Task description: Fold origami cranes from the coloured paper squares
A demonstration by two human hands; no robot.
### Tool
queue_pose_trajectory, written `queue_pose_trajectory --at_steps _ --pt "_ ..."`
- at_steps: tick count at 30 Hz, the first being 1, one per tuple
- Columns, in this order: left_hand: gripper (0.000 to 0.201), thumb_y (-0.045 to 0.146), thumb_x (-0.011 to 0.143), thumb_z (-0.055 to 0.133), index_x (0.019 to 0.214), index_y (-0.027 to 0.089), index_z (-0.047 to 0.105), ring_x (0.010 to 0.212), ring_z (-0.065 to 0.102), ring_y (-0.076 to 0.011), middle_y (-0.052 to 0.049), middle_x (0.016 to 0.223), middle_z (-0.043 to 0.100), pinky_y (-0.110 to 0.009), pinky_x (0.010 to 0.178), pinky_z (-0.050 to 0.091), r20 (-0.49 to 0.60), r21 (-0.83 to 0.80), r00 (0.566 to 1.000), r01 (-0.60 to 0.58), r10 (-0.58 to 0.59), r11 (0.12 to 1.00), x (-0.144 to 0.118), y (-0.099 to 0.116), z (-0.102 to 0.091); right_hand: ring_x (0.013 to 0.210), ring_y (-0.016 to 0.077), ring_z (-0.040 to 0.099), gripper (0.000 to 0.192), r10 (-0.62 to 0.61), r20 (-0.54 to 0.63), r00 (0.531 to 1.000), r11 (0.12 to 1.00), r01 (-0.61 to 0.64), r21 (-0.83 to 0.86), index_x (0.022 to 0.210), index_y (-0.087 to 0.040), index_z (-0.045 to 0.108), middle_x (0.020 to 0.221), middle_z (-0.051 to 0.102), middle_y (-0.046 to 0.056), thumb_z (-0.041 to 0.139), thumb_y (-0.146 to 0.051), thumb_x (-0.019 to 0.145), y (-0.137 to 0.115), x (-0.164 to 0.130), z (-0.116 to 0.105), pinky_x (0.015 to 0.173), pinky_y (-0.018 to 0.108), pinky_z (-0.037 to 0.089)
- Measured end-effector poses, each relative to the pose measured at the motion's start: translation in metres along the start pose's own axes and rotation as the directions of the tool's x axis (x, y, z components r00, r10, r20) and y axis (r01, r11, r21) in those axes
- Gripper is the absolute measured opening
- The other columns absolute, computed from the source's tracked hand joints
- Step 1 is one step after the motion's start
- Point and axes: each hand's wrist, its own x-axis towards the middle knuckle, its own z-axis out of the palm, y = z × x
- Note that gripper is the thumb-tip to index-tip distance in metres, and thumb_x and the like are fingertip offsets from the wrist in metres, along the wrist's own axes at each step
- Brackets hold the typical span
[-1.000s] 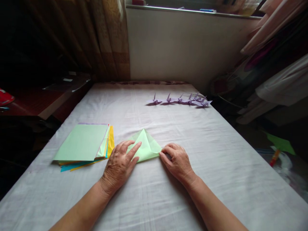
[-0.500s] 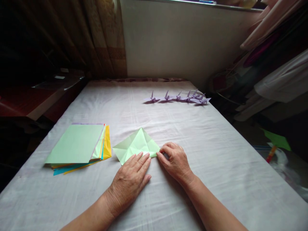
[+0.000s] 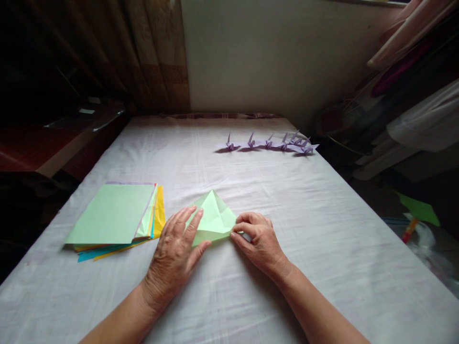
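Head view, what fills most of it?

A broad surface under a white cloth (image 3: 322, 215); I can't tell whether it is a bed or a table.

And next down in size?

The stack of coloured paper (image 3: 111, 215), light green on top, near the left hand (image 3: 175, 251). That hand lies over the left part of the work, fingers loosely spread and gripping nothing that I can see.

The other one?

The right hand (image 3: 258, 239) is curled, thumb and forefinger pinched together on the right corner of the light-green origami sheet (image 3: 217, 220).

Where is that sheet?

Flat on the cloth between the hands, its point facing away from the person, creases showing.

Which step is this?

A fold being lined up along the near edge, I'd judge. The next move calls for a steady right corner and even pressure along the crease.

Anything smaller?

Purple paper cranes (image 3: 268, 144), in a row near the far right corner, well apart from the hands.
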Motion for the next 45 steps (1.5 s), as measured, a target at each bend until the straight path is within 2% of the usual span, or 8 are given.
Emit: queue_pose_trajectory --at_steps 2,4,6,8,12,19,31,45 --pt "0.043 0.041 0.094 0.052 0.132 0.023 0.052 0.102 0.065 -0.0254 -0.009 0.11 0.07 -0.041 0.09 0.052 0.021 -0.106 0.996 0.085 -0.083 0.991 0.003 -0.01 -0.005 0.094 0.0195 0.06 0.006 -0.004 0.029 1.0 1.0 0.003 0.015 0.079 -0.027 0.073 0.096 0.068 0.002 0.069 -0.024 0.083 0.001 -0.001 -0.003 0.085 0.037 0.038" --pt "0.024 0.039 0.094 0.052 0.106 0.024 0.066 0.079 0.067 -0.0199 -0.002 0.086 0.072 -0.033 0.074 0.053 0.133 -0.208 0.985 0.133 -0.107 0.969 0.005 -0.015 -0.009 0.095 0.0194 0.06 0.007 -0.012 0.057 0.998 1.0 0.011 0.027 0.08 -0.028 0.074 0.097 0.068 0.002 0.069 -0.023 0.082 0.002 -0.001 -0.007 0.086 0.037 0.038" --pt "0.021 0.036 0.093 0.052 0.088 0.024 0.069 0.071 0.065 -0.0173 0.0 0.078 0.071 -0.029 0.068 0.05 0.229 -0.259 0.967 0.168 -0.109 0.951 0.007 -0.016 -0.011 0.096 0.0192 0.06 0.008 -0.02 0.071 0.997 0.999 0.017 0.039 0.081 -0.029 0.074 0.098 0.068 0.001 0.069 -0.023 0.083 0.003 -0.001 -0.01 0.087 0.037 0.039" --pt "0.02 0.035 0.091 0.053 0.096 0.024 0.069 0.067 0.063 -0.0167 0.0 0.074 0.069 -0.028 0.065 0.049 0.252 -0.246 0.958 0.2 -0.137 0.948 0.008 -0.014 -0.013 0.095 0.019 0.061 0.008 -0.012 0.064 0.998 0.999 0.01 0.036 0.08 -0.027 0.073 0.098 0.068 0.001 0.067 -0.023 0.084 0.004 0.0 -0.013 0.088 0.037 0.039" --pt "0.038 0.036 0.09 0.054 0.126 0.023 0.059 0.06 0.058 -0.0173 0.003 0.066 0.06 -0.029 0.063 0.047 0.211 -0.149 0.964 0.193 -0.159 0.97 0.007 -0.013 -0.011 0.094 0.0196 0.061 0.01 0.02 0.021 1.0 1.0 -0.02 -0.017 0.075 -0.023 0.068 0.095 0.068 0.002 0.065 -0.025 0.085 0.005 0.001 -0.011 0.086 0.036 0.037" --pt "0.045 0.034 0.094 0.051 0.137 0.02 0.047 0.065 0.058 -0.0199 0.002 0.068 0.059 -0.033 0.068 0.044 0.23 0.019 0.968 0.095 -0.097 0.995 0.001 -0.019 -0.002 0.092 0.019 0.06 0.013 0.028 -0.053 0.998 0.995 -0.033 -0.095 0.071 -0.022 0.063 0.092 0.067 0.001 0.066 -0.023 0.083 0.004 0.0 -0.002 0.084 0.035 0.035" --pt "0.043 0.034 0.095 0.053 0.135 0.019 0.05 0.064 0.06 -0.0204 0.001 0.068 0.063 -0.033 0.069 0.044 0.204 0.206 0.971 0.079 -0.122 0.975 0.003 -0.014 -0.001 0.09 0.0199 0.058 0.015 0.037 -0.071 0.997 0.987 -0.048 -0.154 0.069 -0.022 0.059 0.091 0.067 0.001 0.065 -0.024 0.083 0.001 0.001 0.0 0.081 0.034 0.033" --pt "0.039 0.035 0.093 0.057 0.129 0.019 0.056 0.064 0.06 -0.0205 0.001 0.07 0.065 -0.033 0.068 0.043 0.21 0.236 0.969 0.08 -0.131 0.969 0.006 -0.011 -0.001 0.087 0.0197 0.057 0.017 0.039 -0.08 0.996 0.982 -0.053 -0.179 0.068 -0.022 0.06 0.09 0.067 0.003 0.062 -0.027 0.084 0.0 0.001 0.001 0.08 0.034 0.034"
